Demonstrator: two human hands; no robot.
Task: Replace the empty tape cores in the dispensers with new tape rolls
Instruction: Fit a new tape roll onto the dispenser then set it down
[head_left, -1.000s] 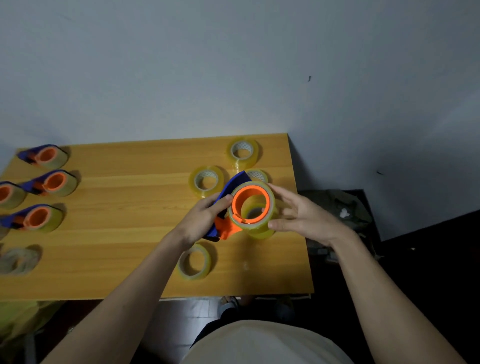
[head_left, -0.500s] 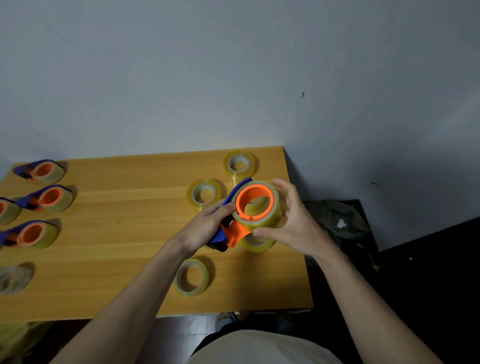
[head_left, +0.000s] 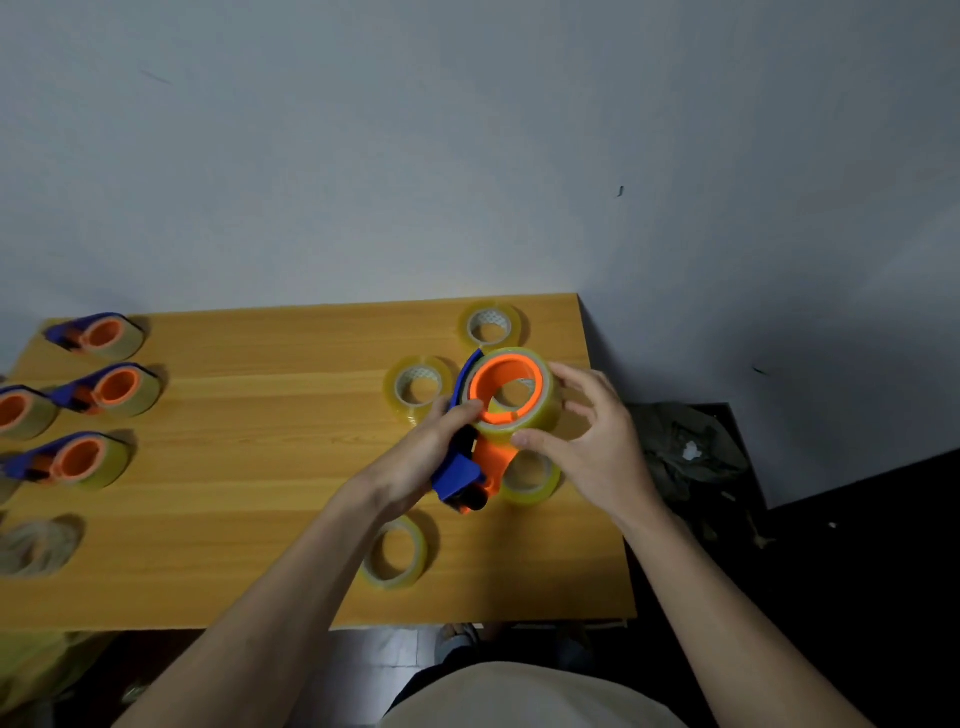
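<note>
My left hand (head_left: 421, 457) grips a blue and orange tape dispenser (head_left: 467, 467) held above the right part of the wooden table (head_left: 260, 467). A yellowish clear tape roll (head_left: 540, 410) sits around the dispenser's orange hub. My right hand (head_left: 587, 441) wraps fingers and thumb around that roll. Loose tape rolls lie on the table: one at the back (head_left: 491, 325), one left of the dispenser (head_left: 418, 387), one under my right hand (head_left: 532, 478), one near my left forearm (head_left: 397, 553).
Several blue and orange dispensers with rolls (head_left: 117, 389) lie along the table's left side. An empty pale tape core (head_left: 34, 543) lies at the front left. A grey wall stands behind. A dark bag (head_left: 685, 452) sits on the floor to the right.
Both hands have lifted the dispenser slightly and tilted it, so its blue handle end now points towards me. The roll stays on the orange hub.
</note>
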